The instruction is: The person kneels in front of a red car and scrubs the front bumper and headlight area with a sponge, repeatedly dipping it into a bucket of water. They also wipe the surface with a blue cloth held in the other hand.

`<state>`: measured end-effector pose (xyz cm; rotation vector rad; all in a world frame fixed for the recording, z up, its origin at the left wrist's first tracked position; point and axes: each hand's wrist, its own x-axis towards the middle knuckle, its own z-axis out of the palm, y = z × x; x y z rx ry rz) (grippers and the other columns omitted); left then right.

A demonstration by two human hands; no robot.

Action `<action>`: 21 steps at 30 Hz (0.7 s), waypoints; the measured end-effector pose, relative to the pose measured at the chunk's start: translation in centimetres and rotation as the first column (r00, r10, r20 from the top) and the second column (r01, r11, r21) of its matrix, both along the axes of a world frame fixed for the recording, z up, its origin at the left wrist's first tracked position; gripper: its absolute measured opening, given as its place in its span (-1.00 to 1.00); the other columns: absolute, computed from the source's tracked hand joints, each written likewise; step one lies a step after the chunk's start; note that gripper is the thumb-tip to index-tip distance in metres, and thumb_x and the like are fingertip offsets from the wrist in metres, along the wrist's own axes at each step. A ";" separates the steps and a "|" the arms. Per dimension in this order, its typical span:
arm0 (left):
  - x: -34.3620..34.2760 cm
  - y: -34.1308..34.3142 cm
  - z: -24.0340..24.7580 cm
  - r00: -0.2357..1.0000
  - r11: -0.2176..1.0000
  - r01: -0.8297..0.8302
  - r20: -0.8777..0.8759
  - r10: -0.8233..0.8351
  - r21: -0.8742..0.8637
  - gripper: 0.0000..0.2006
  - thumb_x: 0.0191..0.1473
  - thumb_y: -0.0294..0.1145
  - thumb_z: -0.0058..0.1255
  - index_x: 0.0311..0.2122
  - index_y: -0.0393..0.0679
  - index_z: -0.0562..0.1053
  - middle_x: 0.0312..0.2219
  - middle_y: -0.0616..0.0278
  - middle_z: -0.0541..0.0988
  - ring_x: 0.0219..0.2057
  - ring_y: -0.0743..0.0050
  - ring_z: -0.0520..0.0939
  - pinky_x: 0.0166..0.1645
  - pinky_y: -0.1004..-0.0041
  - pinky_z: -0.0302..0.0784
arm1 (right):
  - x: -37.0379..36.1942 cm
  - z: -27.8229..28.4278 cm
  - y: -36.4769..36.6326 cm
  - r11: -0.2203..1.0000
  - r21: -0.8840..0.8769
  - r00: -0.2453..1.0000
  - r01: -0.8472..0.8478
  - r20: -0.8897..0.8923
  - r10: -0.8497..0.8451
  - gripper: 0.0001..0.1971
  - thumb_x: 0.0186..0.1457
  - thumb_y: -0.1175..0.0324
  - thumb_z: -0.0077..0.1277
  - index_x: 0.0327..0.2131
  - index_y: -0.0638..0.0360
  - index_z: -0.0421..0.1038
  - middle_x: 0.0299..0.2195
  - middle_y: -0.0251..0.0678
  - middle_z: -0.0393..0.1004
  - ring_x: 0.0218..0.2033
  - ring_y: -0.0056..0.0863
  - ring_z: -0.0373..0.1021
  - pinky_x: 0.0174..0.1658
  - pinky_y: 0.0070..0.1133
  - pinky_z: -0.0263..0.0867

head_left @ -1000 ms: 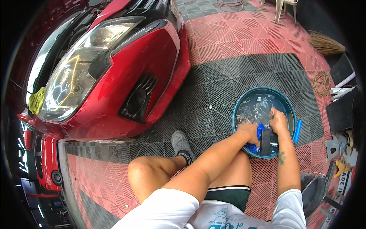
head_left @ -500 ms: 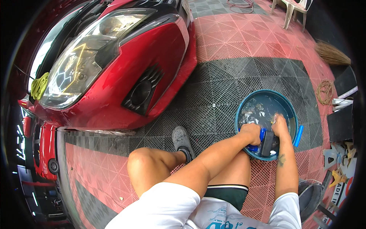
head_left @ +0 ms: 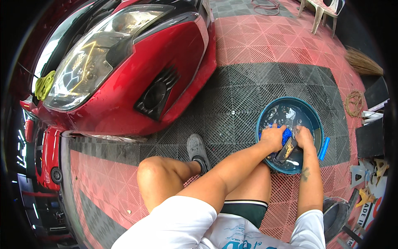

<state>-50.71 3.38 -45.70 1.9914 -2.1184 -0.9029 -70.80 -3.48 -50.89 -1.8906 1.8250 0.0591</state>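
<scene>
A round blue basin (head_left: pixel 314 114) of water stands on the floor ahead and to the right, with both my hands inside it. My left hand (head_left: pixel 273 136) is closed over a wet, bright blue cloth (head_left: pixel 287 135). Just below the cloth, a dark rectangular block (head_left: pixel 287 151) with tan marks lies tilted between my hands. My right hand (head_left: pixel 304 137) is on the basin's right side, its fingers curled down toward the water. What those fingers hold, if anything, is hidden. White foam and ripples show on the water.
A red car's front bumper (head_left: pixel 166 70) fills the upper left. A yellow-green cloth (head_left: pixel 44 85) hangs by its headlight. Along the right are a straw broom (head_left: pixel 362 61), a coil of rope (head_left: pixel 353 103) and a dark bucket (head_left: pixel 335 213). A plastic chair (head_left: pixel 321 12) stands at the far right.
The dark block has turned from upright to slanting, showing tan marks. More of the blue cloth shows beside my left hand, which has shifted slightly upward. My right hand has moved slightly down.
</scene>
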 end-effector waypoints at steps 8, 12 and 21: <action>0.0 -0.7 1.4 0.964 0.972 -0.225 -0.158 0.212 -0.066 -0.48 -0.03 -0.40 0.24 0.13 0.04 0.57 0.02 -0.07 0.57 0.02 -0.22 0.66 0.13 0.04 0.60 | 0.3 0.1 0.8 0.978 -0.207 0.999 0.004 0.049 0.006 -0.41 0.13 0.57 -0.12 0.22 -0.13 0.52 0.12 0.01 0.55 0.18 0.00 0.45 0.26 -0.22 0.34; -0.8 -2.0 4.0 0.907 0.935 -0.345 -0.286 0.310 -0.078 -0.51 -0.05 -0.32 0.30 0.06 -0.07 0.56 0.01 -0.09 0.57 0.03 -0.17 0.65 0.13 0.05 0.59 | 1.0 1.2 0.5 0.993 -0.098 0.994 0.071 0.085 -0.062 -0.37 0.12 0.60 -0.15 0.23 -0.18 0.52 0.20 0.01 0.50 0.24 -0.04 0.42 0.29 -0.24 0.32; 1.9 -2.4 8.7 -0.035 0.832 -0.415 -0.921 0.389 0.368 -0.64 0.03 -0.59 0.20 -0.03 -0.18 0.45 -0.23 0.10 0.64 -0.32 0.26 0.73 -0.19 0.25 0.75 | 0.3 2.1 1.1 0.984 -0.179 0.996 -0.015 0.087 0.032 -0.62 0.33 0.30 -0.03 0.16 -0.12 0.56 0.16 -0.04 0.53 0.33 0.04 0.30 0.35 -0.18 0.27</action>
